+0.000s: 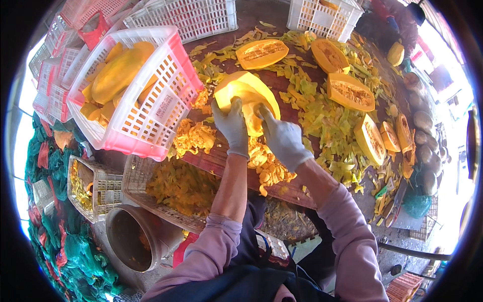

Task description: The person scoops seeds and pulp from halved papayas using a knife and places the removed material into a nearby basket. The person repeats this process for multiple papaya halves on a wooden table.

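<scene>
A hollowed pumpkin half with bright yellow flesh rests tilted on the dark red work table, its opening facing me. My left hand, in a pale work glove, grips its near left rim, with the thumb inside. The gloved right hand reaches over the right side, fingers bent into the hollow and touching the flesh. Whether those fingers hold a small tool is hidden. Stringy orange pulp lies below the half between my wrists, and another pulp heap sits left of my left hand.
A red-and-white plastic crate of peeled pumpkin pieces leans at left. Several seeded pumpkin halves lie among peelings. Below left stand a scrap basket and a bucket. A person is at far right.
</scene>
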`<state>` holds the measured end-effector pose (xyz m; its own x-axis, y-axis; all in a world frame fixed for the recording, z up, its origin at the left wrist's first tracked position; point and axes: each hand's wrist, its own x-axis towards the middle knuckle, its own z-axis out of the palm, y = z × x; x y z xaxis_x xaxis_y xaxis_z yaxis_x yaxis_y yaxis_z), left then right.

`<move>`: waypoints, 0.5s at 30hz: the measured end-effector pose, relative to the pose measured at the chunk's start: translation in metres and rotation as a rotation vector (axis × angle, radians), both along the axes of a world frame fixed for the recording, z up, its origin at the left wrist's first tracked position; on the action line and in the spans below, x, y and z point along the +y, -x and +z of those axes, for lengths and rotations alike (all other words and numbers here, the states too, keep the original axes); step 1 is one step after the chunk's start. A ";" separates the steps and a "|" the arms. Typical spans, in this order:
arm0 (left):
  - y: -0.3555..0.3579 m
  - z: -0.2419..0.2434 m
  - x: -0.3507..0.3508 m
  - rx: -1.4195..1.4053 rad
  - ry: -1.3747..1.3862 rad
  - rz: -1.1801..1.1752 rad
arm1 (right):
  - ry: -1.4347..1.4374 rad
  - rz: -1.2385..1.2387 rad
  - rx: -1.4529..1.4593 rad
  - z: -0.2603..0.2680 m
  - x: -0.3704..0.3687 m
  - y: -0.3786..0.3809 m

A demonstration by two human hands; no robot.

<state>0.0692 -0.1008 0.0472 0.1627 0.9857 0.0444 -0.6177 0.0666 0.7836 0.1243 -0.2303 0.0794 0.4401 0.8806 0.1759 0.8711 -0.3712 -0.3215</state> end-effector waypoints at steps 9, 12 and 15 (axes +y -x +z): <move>0.003 0.010 0.002 -0.101 0.042 -0.028 | 0.210 0.052 0.140 -0.007 -0.033 0.014; 0.002 0.014 -0.005 -0.059 -0.003 -0.042 | 0.190 0.112 0.098 -0.001 -0.023 0.002; 0.003 0.016 -0.009 -0.061 -0.014 -0.023 | -0.019 0.051 0.133 -0.006 -0.009 0.002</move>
